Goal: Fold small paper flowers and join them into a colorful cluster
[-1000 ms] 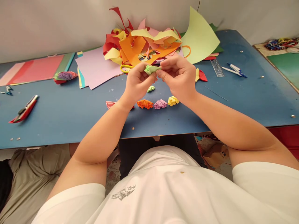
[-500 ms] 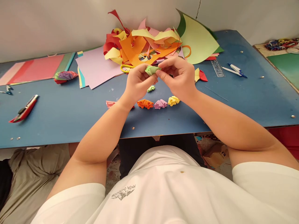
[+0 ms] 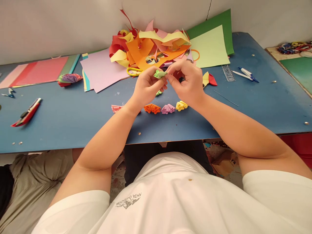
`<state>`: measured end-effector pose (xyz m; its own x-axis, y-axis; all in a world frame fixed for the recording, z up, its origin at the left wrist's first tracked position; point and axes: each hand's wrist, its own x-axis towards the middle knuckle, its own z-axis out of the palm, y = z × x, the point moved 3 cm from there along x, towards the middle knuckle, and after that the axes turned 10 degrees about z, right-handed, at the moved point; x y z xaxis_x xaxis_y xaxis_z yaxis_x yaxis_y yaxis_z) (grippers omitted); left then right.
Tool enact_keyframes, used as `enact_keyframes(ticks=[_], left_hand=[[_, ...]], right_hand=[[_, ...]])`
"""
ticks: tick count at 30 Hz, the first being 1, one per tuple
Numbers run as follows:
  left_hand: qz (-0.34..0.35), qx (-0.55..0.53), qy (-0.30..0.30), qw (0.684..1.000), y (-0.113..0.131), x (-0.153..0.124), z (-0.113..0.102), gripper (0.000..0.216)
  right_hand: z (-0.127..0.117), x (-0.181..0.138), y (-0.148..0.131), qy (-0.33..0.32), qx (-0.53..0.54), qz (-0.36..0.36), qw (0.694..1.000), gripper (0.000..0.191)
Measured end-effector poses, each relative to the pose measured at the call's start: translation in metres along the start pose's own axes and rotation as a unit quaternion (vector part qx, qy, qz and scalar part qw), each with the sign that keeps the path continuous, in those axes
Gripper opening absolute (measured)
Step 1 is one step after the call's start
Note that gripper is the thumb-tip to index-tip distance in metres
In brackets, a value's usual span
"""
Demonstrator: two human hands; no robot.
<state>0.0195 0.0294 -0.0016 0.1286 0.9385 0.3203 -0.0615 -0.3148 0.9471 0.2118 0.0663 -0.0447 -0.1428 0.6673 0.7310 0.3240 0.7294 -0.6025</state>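
Note:
Between my hands is a light green folded paper piece (image 3: 160, 74) with curled edges at its left end. My left hand (image 3: 147, 85) pinches it from the left, thumb in front. The fingertips of my right hand (image 3: 186, 79) are pressed together on its pointed right end. Just below, a small green curled paper piece (image 3: 159, 93) lies on the table, partly hidden by my left hand. Nearer me sits a row of pleated paper pieces: pink (image 3: 117, 108), orange (image 3: 152, 108), purple (image 3: 168, 109) and yellow (image 3: 181, 105). My left forearm covers part of that row.
Colourful paper scraps (image 3: 151, 45) are heaped at the back, with yellow-handled scissors (image 3: 134, 71) beneath. A red utility knife (image 3: 27, 112) lies left. At right are a clear ruler (image 3: 227, 73), pens (image 3: 246, 74) and a thin needle-like rod (image 3: 226, 98). Another person's trousers (image 3: 46, 178) show lower left.
The green paper piece has turned in my fingers, and its right end now looks narrower. At the back right, the green sheets, curled forward before, now stand flatter against the wall.

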Motion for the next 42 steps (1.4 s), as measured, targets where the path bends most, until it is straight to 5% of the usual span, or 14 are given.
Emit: enact_keyframes(ticks=[5,12,21,28,35,42], left_hand=[[0.007,-0.010,-0.031,0.999,0.001,0.001,-0.004,0.025],[-0.069,-0.093,-0.069,0.991,0.011,0.003,-0.006,0.014],[-0.089,-0.103,-0.059,0.989,0.011,0.004,-0.009,0.023],[-0.109,-0.093,-0.065,0.988,0.012,0.003,-0.008,0.019],[-0.126,-0.102,-0.068,0.984,0.009,0.005,-0.010,0.021],[-0.130,-0.114,-0.063,0.983,0.011,0.008,-0.011,0.029]], right_hand=[[-0.001,0.002,-0.001,-0.008,-0.026,-0.026,0.999,0.030],[-0.010,0.008,-0.023,0.062,-0.063,-0.162,0.983,0.017],[-0.003,0.005,-0.003,-0.024,-0.032,-0.061,0.997,0.043],[-0.001,-0.001,-0.005,0.014,-0.038,0.007,0.999,0.043],[-0.007,0.004,-0.019,0.051,-0.023,-0.102,0.993,0.034],[-0.011,0.009,-0.005,-0.073,-0.027,-0.022,0.997,0.028]])
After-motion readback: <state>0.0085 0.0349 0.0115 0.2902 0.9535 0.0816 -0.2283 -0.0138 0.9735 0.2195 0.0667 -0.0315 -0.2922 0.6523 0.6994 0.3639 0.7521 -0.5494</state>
